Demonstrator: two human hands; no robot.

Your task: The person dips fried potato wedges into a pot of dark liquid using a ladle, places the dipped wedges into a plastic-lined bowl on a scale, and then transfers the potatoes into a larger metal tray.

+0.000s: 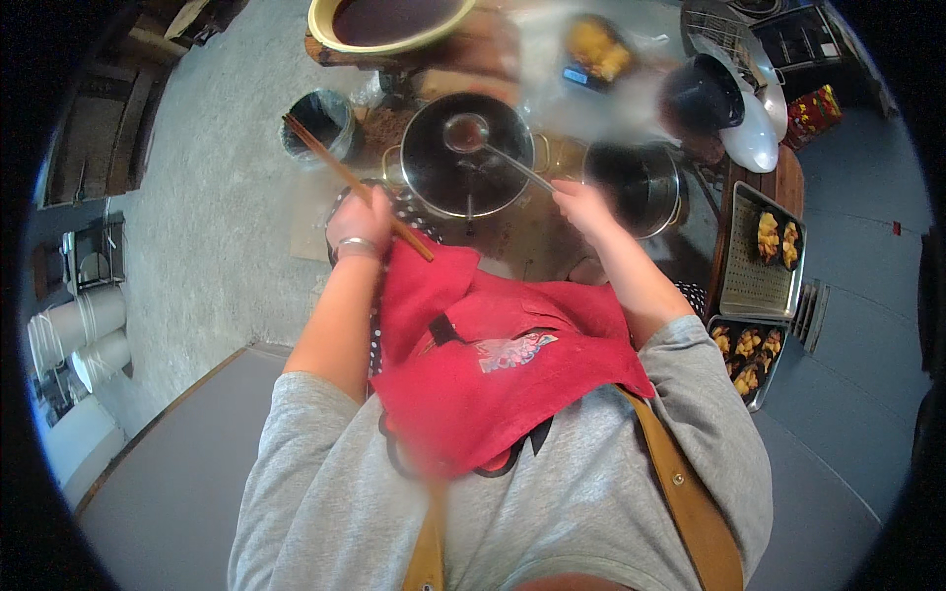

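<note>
My left hand [361, 221] is closed round a pair of long wooden chopsticks [325, 157], which slant up to the left toward a dark bucket. In my right hand [580, 207] is the handle of a metal ladle [465, 133]. The ladle's round bowl lies over dark liquid in a large two-handled pot [468, 203], right in front of me. Just right of that hand stands a second dark pot [641, 188], partly blurred. A red apron [510, 310] covers my lap. Whether the ladle touches the liquid is hard to tell.
A yellow-rimmed basin [392, 50] of dark liquid stands beyond the pot. The dark bucket [318, 151] is at left. Golden food pieces [595, 48] sit by a digital scale [576, 76]. At right are a perforated tray [746, 284], a second food-filled tray [765, 388] and a black container [709, 92].
</note>
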